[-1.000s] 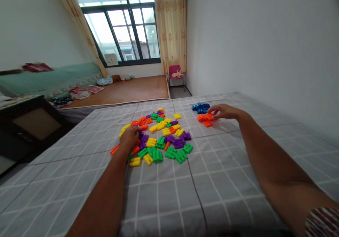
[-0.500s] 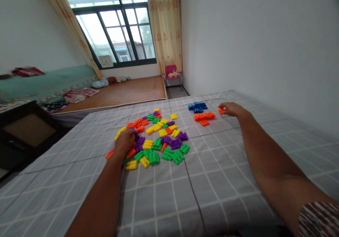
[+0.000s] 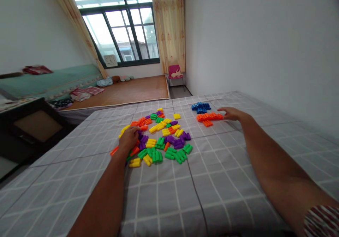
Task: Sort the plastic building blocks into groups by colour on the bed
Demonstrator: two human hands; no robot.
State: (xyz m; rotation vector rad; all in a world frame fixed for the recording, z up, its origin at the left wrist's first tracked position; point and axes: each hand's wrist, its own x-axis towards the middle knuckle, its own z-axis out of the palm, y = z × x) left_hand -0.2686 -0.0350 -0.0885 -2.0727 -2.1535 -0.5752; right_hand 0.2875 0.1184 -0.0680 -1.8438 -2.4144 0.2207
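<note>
- Grey cloth [image 3: 212, 180], pale grid lines, soft folds at the near edge; spread beneath the fingers of both hands.
- Low platform [image 3: 137, 89] with a smooth brown mat; well beyond the left fingers.
- Window [image 3: 124, 32], dark-framed, glass panes; farther off, behind the platform.
- Curtain [image 3: 171, 29], yellowish fabric with a reddish pattern; far beyond, between the two hands' fingers.
- Cabinet [image 3: 31, 124], dark, with a lighter panel; well left of the left fingers.
- Chair [image 3: 174, 68], pink back, thin legs, a pale soft object on its seat; far beyond the fingers.
- Coloured blocks [image 3: 160, 143], yellow, green, purple and orange, plastic-looking joined tubes; scattered around and right of the left fingers.
- Clock [image 3: 110, 60], pale, squarish; at the window's foot, markings too small to read.
- Left hand [image 3: 128, 138], over the pile's left part, hiding some pieces; finger closure cannot be told.
- Right hand [image 3: 233, 113], fingers bent at the orange row's right end; grip cannot be told.
- Orange blocks [image 3: 209, 117], ridged row; just left of the right fingers.
- Blue blocks [image 3: 200, 107], glossy cluster; farther left, behind the orange.
</note>
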